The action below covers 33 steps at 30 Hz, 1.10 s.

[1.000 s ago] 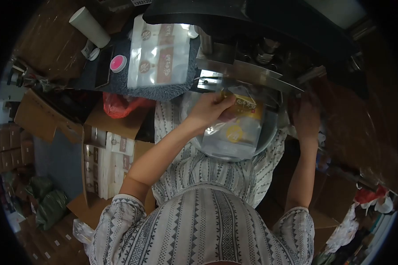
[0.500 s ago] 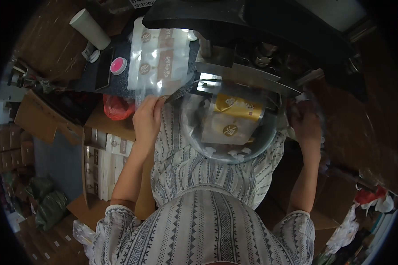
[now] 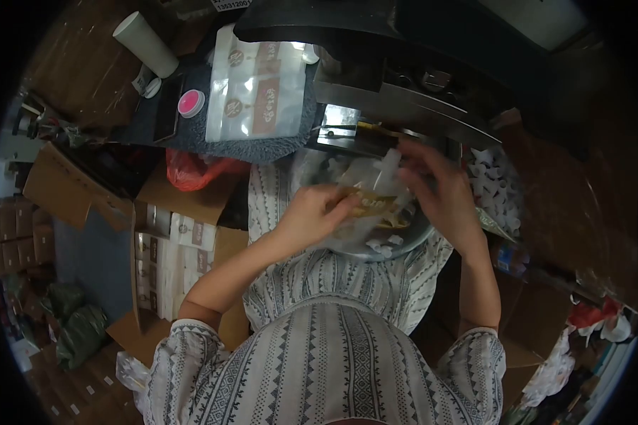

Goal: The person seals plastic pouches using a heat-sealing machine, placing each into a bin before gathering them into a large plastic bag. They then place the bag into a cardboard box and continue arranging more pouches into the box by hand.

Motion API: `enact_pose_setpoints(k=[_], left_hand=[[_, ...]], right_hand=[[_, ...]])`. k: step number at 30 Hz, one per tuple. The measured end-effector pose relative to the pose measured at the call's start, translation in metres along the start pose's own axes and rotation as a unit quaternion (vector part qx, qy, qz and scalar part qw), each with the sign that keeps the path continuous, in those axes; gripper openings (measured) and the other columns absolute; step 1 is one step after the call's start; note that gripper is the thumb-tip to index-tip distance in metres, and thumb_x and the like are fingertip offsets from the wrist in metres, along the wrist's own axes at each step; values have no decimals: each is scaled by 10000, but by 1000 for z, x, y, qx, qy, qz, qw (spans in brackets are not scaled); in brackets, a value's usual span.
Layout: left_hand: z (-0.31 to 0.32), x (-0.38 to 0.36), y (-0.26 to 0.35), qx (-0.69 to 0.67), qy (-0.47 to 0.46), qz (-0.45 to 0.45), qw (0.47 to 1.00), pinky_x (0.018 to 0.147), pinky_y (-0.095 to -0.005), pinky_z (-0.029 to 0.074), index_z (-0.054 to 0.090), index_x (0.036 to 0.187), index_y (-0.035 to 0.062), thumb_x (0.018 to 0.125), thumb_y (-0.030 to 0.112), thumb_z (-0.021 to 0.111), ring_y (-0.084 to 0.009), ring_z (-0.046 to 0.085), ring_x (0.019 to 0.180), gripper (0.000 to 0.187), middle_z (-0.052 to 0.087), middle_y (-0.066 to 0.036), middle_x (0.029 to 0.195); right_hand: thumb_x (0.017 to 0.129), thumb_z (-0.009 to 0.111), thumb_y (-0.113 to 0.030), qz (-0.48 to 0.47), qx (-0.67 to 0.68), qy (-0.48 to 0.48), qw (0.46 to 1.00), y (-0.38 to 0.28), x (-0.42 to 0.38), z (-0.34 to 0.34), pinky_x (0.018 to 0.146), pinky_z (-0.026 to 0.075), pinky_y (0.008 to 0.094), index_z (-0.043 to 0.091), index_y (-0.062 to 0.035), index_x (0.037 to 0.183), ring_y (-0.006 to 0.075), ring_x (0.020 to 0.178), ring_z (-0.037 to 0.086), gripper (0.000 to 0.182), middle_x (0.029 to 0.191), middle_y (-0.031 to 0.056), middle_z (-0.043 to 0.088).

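My left hand pinches a clear and gold printed pouch, slightly blurred, above the round bowl on my lap. Close to the pouch's upper end, my right hand has its fingertips around a small white plastic spout, also blurred. More pouches and a few loose white spouts lie in the bowl. A stack of clear printed pouches rests on the grey-blue cloth at the upper left. Just beyond my hands is a machine with a metal edge.
A bag of many white spouts is at the right. On the left are a white cup, a pink-topped round container, a red plastic bag and an open carton of packed pouches.
My left hand has moved right from the pouch stack to a pouch over the bowl. My right hand has come left from the spout bag, with a white spout at its fingertips.
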<state>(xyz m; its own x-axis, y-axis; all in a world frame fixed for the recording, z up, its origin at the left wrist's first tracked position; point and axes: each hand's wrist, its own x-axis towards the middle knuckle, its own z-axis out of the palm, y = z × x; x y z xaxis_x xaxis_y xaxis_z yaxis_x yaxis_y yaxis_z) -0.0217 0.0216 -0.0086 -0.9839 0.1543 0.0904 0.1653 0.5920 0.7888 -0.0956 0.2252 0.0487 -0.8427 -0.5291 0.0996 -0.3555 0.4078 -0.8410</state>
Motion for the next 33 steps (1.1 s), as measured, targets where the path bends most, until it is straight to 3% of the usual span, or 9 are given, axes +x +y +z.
enact_pose_setpoints(k=[2,9,13,16,18,20,24,29,33], left_hand=[[11,21,-6,-314,-60,-233,918,534,-245,461,640,897,-36,888,176,609,-117,631,647,215,645,-95,753],[15,50,-3,-425,-18,-266,865,577,-182,443,616,981,-50,917,226,589,-54,575,679,285,640,-51,771],[-40,54,-57,149,304,21,941,905,-396,437,514,1210,-12,871,308,613,-324,548,1077,476,521,-219,1205],[-34,17,-85,472,155,-3,868,997,-431,347,442,1275,17,838,296,639,-371,408,1218,555,383,-233,1341],[-42,1,-82,443,183,65,875,916,-402,409,526,1175,12,825,195,641,-362,502,1106,411,513,-207,1201],[-57,-18,-76,276,172,-122,938,777,-371,470,606,1069,45,793,75,633,-334,585,947,279,596,-158,1036],[-50,-27,-25,274,284,-18,919,629,-350,477,649,942,63,771,4,615,-308,610,751,184,616,-108,881],[-48,-31,4,149,159,43,975,593,-356,469,644,909,55,798,24,619,-311,599,680,118,610,-106,818],[-17,-17,-3,64,70,50,994,539,-285,455,654,905,22,832,41,618,-200,588,579,83,617,-94,771]], right_hand=[[823,649,-60,31,-99,81,991,5,-7,-11,703,513,295,606,-40,1091,212,840,642,272,967,124,652],[794,646,-114,170,-446,130,869,58,-30,-46,724,505,388,604,-41,1049,342,865,633,268,949,180,649],[791,605,-106,203,-325,85,920,74,-26,-50,736,487,429,611,-30,1007,388,874,613,230,914,197,647],[799,595,-85,178,-256,96,945,63,-34,-56,721,486,419,609,-27,1002,367,864,624,212,904,195,647],[806,595,-79,154,-252,107,949,45,-33,-56,711,488,410,607,-27,1003,346,848,634,204,898,189,649],[810,617,-53,137,-127,84,979,15,-26,-46,696,504,369,605,-21,1000,305,793,646,194,894,170,651],[800,659,-57,35,-32,56,997,-14,-1,5,692,508,329,612,-24,995,267,766,641,203,882,134,651],[791,668,-76,-207,-93,19,974,-15,12,26,677,514,342,603,-10,975,273,785,647,207,875,127,636],[785,682,-100,-110,-17,-65,992,2,14,17,702,511,355,599,4,984,278,808,643,240,888,131,638]])
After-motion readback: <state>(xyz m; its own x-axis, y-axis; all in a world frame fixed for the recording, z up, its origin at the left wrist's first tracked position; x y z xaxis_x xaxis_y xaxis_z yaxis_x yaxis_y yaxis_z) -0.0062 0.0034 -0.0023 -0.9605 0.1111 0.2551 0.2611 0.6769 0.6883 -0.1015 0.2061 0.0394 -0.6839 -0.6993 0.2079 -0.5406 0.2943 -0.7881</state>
